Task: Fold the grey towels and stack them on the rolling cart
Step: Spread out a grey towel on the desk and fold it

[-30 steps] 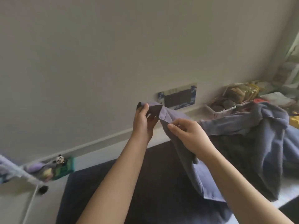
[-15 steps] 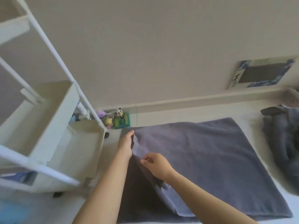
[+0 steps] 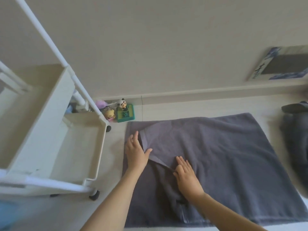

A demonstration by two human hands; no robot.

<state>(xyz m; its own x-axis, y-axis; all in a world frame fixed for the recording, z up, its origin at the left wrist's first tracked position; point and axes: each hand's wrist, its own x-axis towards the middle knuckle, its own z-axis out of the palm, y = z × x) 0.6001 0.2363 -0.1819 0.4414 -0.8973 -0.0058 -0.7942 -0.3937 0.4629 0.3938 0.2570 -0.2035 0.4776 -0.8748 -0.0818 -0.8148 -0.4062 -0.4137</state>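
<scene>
A grey towel (image 3: 225,155) lies spread on the pale floor, its upper layer folded over and ending in a slanted edge near my hands. My left hand (image 3: 135,152) rests flat on the towel's left part, fingers straight, thumb on the folded edge. My right hand (image 3: 185,174) lies flat on the upper layer beside that edge, fingers extended. The white rolling cart (image 3: 70,147) stands to the left, its visible trays holding no towels. A heap of more grey towels (image 3: 295,139) sits at the right edge.
Small toy figures and a green box (image 3: 125,113) stand by the baseboard between cart and towel. A framed picture (image 3: 280,65) leans on the wall at the right. The cart's black castor (image 3: 95,195) is near my left forearm.
The towel came down from being held up in both hands and now lies on the floor. Both hands let go of its corner and flattened onto it.
</scene>
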